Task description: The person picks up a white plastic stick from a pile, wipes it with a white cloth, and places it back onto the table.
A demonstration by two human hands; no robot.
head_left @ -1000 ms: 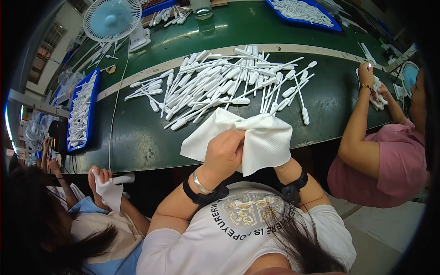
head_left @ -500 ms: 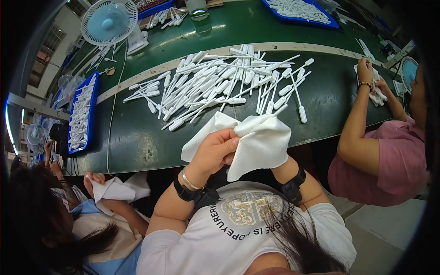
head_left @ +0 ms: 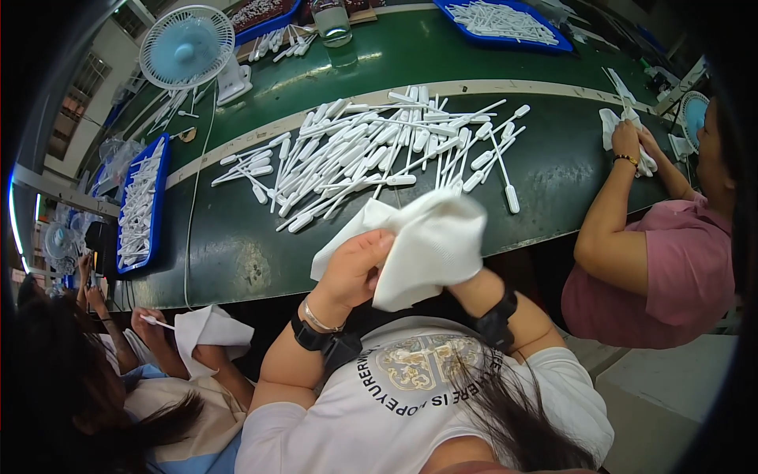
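Left hand (head_left: 355, 265) raised, half-closed in a pinch; left forearm (head_left: 292, 362) angled up; right forearm (head_left: 530, 328) slants inward; right hand hidden, grip hard to tell.

This looks like a workshop or a small factory. A long green bench (head_left: 225, 272) goes from side to side, and a big heap of white sticks with fat ends (head_left: 371, 146) lies on it, all much the same. A blue tray (head_left: 163, 186) at the left is full of more white sticks. Workers stay close along the bench: one in pink (head_left: 647, 268) at the right, one in blue and cream (head_left: 174, 430) at the left. A fan (head_left: 186, 49) stands there, and long bright lights (head_left: 14, 225) shine far left.
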